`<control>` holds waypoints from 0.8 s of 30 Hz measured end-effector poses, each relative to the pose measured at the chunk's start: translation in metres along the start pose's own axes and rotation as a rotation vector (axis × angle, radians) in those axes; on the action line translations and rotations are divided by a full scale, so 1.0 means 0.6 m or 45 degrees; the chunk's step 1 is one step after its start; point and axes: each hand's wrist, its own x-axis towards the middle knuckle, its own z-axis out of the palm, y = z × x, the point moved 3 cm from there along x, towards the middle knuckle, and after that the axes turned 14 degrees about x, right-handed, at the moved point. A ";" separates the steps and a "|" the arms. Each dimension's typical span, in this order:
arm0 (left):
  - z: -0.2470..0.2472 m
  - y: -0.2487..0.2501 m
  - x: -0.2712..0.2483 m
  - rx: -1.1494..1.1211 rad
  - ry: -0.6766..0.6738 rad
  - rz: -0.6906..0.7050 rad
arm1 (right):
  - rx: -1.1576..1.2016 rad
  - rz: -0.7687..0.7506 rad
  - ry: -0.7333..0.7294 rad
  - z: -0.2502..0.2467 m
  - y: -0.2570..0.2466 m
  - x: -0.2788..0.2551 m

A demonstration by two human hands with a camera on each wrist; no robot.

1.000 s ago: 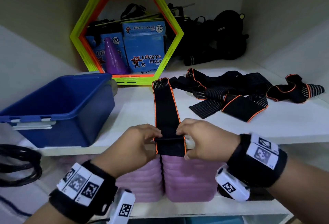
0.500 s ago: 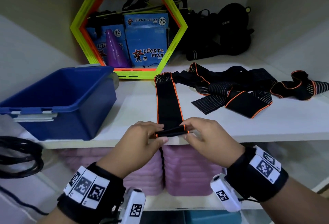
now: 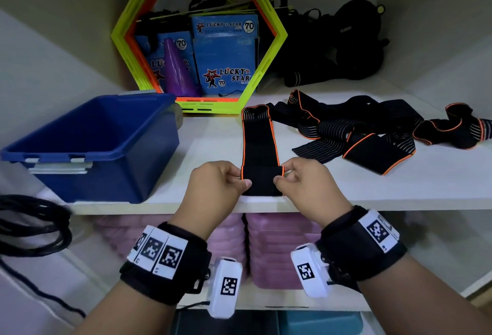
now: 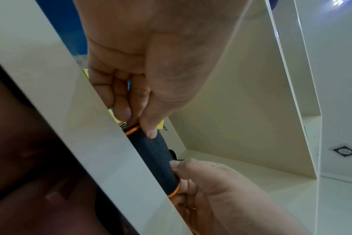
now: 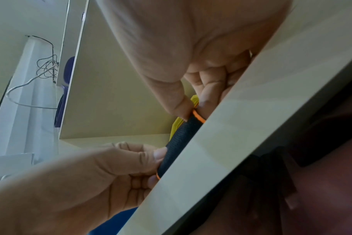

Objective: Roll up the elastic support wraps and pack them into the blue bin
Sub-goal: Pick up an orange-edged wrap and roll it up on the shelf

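I've got both hands on the wrap (image 3: 259, 145) at lower centre of the head view, the left hand (image 3: 217, 188) pinching the left end of the started roll, thumb on top and fingers curled behind; the right hand (image 3: 306, 185) mirrors it on the right end; a second ago the near end hung over the shelf (image 3: 399, 190) edge and was only being turned over, half a second ago it was a thin fold, and now it's a fatter first turn sitting on the front lip, so the rolling has properly begun; most of the strip lies flat, running up the frame toward the hexagon frame (image 3: 199, 41); the blue bin (image 3: 90, 145) waits at mid left, nothing visible inside it; the other wraps (image 3: 367, 132) sprawl unrolled at right; my read: plenty of rolling left, and I must keep the orange edges aligned or it'll cone.
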 end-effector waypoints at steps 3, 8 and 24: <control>-0.004 0.006 0.008 0.008 -0.036 -0.005 | -0.073 0.004 -0.009 0.004 -0.007 0.005; -0.005 0.007 0.010 0.037 -0.021 0.011 | -0.214 0.031 -0.054 0.007 -0.021 0.013; 0.007 0.019 0.012 0.355 -0.030 0.514 | -0.470 -0.025 0.029 0.013 -0.019 -0.004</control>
